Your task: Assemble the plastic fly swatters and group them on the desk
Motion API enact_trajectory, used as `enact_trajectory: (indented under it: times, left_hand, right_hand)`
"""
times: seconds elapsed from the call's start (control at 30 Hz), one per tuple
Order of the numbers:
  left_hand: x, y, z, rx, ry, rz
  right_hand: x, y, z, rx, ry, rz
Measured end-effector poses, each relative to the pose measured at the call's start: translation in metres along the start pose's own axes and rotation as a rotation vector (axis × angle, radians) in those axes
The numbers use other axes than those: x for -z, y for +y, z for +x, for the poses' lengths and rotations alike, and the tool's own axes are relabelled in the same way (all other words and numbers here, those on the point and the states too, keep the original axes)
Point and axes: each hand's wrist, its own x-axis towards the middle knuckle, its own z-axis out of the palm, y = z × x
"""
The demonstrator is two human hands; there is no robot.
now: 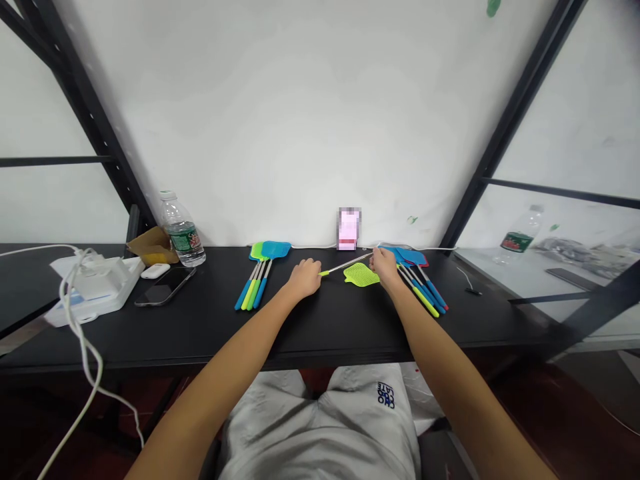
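Thin rod (pixel 351 262) is gripped over the desk (pixel 330 327), lime end by the left hand (pixel 305 277), other by the right hand (pixel 385 265); lime mesh head (pixel 361 275) is seen right beside it; 4 swatters (pixel 254 293) are laid left.

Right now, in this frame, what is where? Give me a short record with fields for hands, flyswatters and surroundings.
Left hand: grips the lime end of a silver rod
Right hand: closed at the rod's other end
Between hands: lime mesh swatter head, attachment to rod unclear
Left bundle: flyswatters, blue and green handles
Right bundle: flyswatters, lime and blue handles
Far left: water bottle upright, smartphone lying flat
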Motion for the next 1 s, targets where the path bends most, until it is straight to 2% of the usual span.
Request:
enact_trajectory:
  times: [0.23, 0.4, 0.5, 0.63, 0.77, 0.83, 1.0]
  left_hand:
    - [0.000, -0.002, 0.001, 0.012, 0.025, -0.075]
    - [-0.002, -0.003, 0.003, -0.031, 0.083, -0.180]
    - [-0.001, -0.001, 0.002, -0.064, 0.100, -0.219]
    - [0.002, 0.002, -0.001, -0.043, 0.040, -0.209]
    - [0.002, 0.003, -0.002, -0.045, 0.055, -0.188]
    - [0.002, 0.003, -0.002, -0.041, 0.071, -0.195]
    - [0.003, 0.008, -0.003, -0.004, 0.058, -0.195]
  right_hand:
    - [0.001, -0.004, 0.001, -0.102, -0.003, 0.187]
    - [0.004, -0.007, -0.001, -0.168, -0.031, 0.182]
    - [0.004, -0.009, -0.004, -0.182, -0.120, 0.133]
    - [0.000, -0.013, -0.013, -0.124, -0.273, 0.057]
    - [-0.004, -0.018, -0.019, -0.103, -0.353, 0.001]
    - [-0.003, -0.018, -0.018, -0.074, -0.324, -0.086]
    - [0.006, -0.009, -0.007, 0.083, -0.072, -0.580]
